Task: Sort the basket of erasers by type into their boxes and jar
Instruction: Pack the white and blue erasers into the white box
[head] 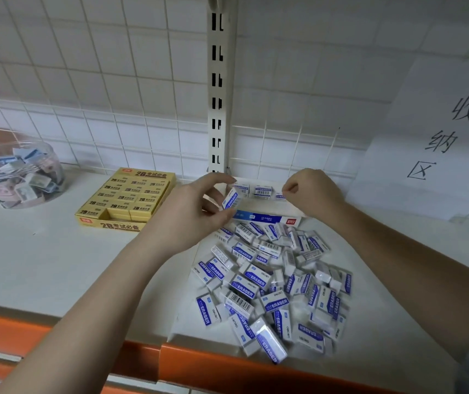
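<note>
Head view looks down on a white shelf (42, 251) with an orange front edge (227, 362), backed by a white wire grid (99, 81) and a slotted upright post (217, 95). At the far right a white paper sign (438, 137) with three handwritten characters leans against the grid. My left hand (196, 209) pinches one blue-and-white eraser (231, 198) between thumb and fingers, holding it tilted just above the near edge of the white box (267, 217). My right hand (310, 191) is over the far right part of that box, fingers curled, thumb and forefinger pressed together; I cannot tell whether they hold anything. A row of erasers (261, 190) already stands along the far wall of the box. Near me, just in front of the box, a loose heap of blue-and-white erasers (273, 288) lies on the shelf, reaching almost to the orange edge. Left of the box sits a yellow box (126, 199) nearly full of yellow erasers, with a gap at its near left corner. Far left stands a clear jar (18, 174) of mixed erasers.
</note>
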A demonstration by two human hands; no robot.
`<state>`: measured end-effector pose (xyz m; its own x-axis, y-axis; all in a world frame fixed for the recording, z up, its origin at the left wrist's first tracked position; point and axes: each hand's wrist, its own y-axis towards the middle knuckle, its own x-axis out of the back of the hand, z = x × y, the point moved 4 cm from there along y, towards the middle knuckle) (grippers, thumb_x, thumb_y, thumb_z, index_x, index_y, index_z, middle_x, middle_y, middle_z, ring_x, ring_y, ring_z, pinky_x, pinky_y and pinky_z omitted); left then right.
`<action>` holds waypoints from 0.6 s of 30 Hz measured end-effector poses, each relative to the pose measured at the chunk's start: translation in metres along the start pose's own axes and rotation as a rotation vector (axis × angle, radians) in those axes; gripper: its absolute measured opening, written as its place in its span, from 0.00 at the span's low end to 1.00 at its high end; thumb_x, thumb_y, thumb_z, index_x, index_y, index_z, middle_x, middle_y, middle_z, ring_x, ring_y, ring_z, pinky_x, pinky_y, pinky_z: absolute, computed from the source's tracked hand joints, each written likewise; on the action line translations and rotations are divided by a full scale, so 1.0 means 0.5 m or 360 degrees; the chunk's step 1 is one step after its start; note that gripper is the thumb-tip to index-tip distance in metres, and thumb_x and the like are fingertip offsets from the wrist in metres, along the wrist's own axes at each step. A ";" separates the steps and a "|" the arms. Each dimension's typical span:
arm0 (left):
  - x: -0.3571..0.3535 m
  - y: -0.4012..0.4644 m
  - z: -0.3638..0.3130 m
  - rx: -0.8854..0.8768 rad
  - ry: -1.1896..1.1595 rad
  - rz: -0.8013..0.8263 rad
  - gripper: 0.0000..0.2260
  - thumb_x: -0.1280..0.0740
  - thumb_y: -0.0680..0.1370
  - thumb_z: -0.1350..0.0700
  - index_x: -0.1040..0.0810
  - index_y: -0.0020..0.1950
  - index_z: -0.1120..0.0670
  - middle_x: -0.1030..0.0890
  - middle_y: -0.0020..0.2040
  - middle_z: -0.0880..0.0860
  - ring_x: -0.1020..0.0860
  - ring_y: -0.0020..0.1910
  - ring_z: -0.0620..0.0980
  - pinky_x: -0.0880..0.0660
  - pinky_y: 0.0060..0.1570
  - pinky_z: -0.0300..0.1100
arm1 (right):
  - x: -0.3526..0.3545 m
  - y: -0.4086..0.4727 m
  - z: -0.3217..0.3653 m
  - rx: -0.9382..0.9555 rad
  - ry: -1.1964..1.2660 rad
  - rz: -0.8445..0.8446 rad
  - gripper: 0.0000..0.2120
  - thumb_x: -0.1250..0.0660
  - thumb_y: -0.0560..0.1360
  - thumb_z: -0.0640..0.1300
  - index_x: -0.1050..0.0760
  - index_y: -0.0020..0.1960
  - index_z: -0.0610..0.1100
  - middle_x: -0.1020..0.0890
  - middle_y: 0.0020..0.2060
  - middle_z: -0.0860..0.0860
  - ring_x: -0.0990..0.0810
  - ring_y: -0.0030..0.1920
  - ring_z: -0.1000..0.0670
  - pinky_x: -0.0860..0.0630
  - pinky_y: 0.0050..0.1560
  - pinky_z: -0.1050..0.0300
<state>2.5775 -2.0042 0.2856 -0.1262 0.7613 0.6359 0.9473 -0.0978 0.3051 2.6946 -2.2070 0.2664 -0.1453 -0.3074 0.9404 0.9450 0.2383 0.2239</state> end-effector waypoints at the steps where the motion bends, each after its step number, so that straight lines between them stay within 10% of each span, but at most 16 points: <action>1: -0.001 0.013 -0.003 -0.0007 0.0051 0.0030 0.12 0.29 0.73 0.54 0.25 0.53 0.43 0.21 0.41 0.43 0.21 0.37 0.40 0.26 0.37 0.30 | 0.013 -0.012 0.001 0.0007 0.0096 -0.0042 0.10 0.37 0.74 0.37 0.17 0.42 0.40 0.16 0.42 0.47 0.18 0.43 0.46 0.20 0.47 0.51; 10: -0.096 0.211 -0.033 -0.0161 0.0376 0.0311 0.08 0.27 0.72 0.57 0.17 0.51 0.52 0.17 0.49 0.50 0.22 0.45 0.46 0.29 0.43 0.35 | 0.106 -0.176 0.002 0.0193 0.0457 0.0155 0.04 0.28 0.72 0.40 0.16 0.45 0.43 0.16 0.39 0.54 0.21 0.37 0.66 0.29 0.40 0.77; 18: -0.199 0.272 -0.025 -0.0202 0.0544 0.0445 0.10 0.27 0.72 0.55 0.18 0.51 0.57 0.19 0.47 0.51 0.24 0.44 0.48 0.26 0.43 0.37 | 0.121 -0.300 0.004 0.0098 0.0423 0.0631 0.11 0.28 0.69 0.53 0.20 0.51 0.56 0.21 0.41 0.61 0.24 0.43 0.68 0.30 0.41 0.74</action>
<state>2.7150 -2.1012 0.2728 0.0192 0.4413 0.8972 0.9179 -0.3635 0.1592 2.5435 -2.2597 0.2901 0.3105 -0.4046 0.8602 0.8921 0.4365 -0.1167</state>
